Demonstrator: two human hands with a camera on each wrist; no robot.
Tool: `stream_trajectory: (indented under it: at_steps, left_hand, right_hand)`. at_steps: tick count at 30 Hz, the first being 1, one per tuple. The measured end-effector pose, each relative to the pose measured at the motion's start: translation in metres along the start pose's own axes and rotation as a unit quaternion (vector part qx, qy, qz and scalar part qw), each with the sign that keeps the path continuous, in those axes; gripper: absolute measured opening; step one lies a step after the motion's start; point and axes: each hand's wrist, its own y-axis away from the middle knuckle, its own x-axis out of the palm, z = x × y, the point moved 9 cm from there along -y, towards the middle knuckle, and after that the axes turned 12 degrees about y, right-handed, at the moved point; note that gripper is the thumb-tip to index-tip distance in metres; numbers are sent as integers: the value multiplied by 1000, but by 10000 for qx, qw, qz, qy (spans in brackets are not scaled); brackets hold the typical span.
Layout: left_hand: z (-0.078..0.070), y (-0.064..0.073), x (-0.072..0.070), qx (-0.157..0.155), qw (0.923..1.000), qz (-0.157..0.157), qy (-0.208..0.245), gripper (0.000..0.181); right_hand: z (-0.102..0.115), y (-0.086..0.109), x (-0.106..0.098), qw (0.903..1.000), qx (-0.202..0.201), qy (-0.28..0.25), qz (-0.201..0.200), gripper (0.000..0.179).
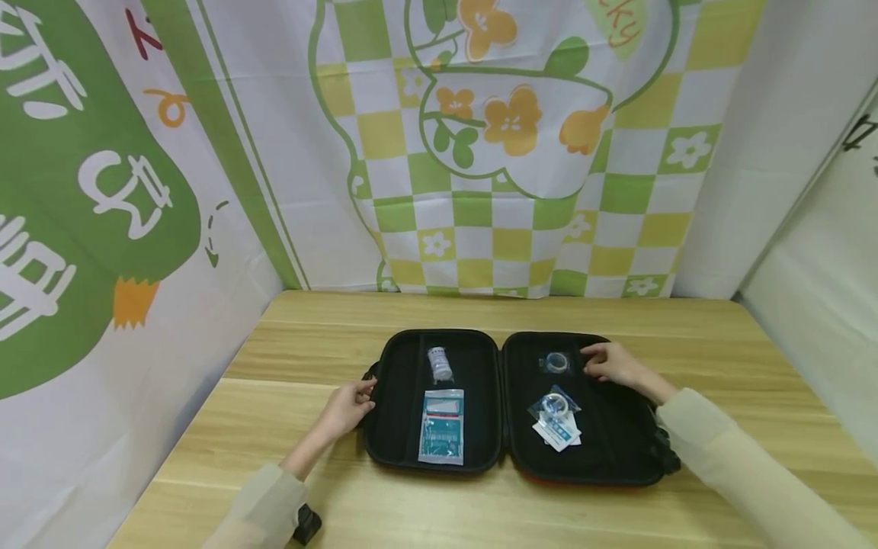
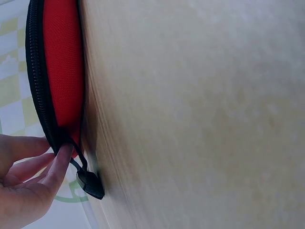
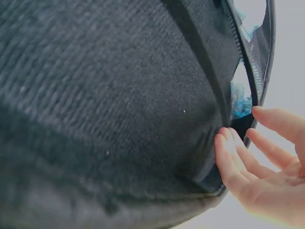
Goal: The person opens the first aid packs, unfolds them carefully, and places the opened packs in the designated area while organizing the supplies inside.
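A black-lined case (image 1: 473,462) lies unfolded on the table, its outer shell red in the left wrist view. My left hand (image 1: 350,404) pinches the left rim, thumb and fingers on either side, beside a hanging zipper pull (image 2: 89,183). My right hand (image 1: 613,364) reaches over the right half; its fairly straight fingers touch the dark lining (image 3: 143,95) near a strap. Left of that hand lies a wrapped tape roll (image 1: 556,362), and below it a second wrapped roll (image 1: 554,404) on white cards (image 1: 558,435). The left half holds a white wrapped roll (image 1: 440,364) and a teal-and-white packet (image 1: 442,427).
The wooden table (image 1: 288,335) extends around the case. A patterned curtain (image 1: 494,221) hangs behind it, with printed cloth (image 1: 206,175) on the left side. A small black object (image 1: 306,524) is by the left sleeve.
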Motion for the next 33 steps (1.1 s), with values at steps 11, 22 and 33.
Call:
stream_trajectory:
  at_steps: [11, 22, 33]
  left_hand:
    - [0, 0, 0, -39, 10000, 20, 82, 37]
    - [2, -3, 0, -80, 9999, 35, 116, 37]
    - [-1, -2, -1, -73, 9999, 88, 62, 36]
  right_hand:
    - [26, 13, -11, 9957, -417, 667, -497, 32]
    - [49, 22, 5, 9912, -1078, 774, -30, 34]
    - [60, 25, 26, 9840, -1468, 916, 434, 46]
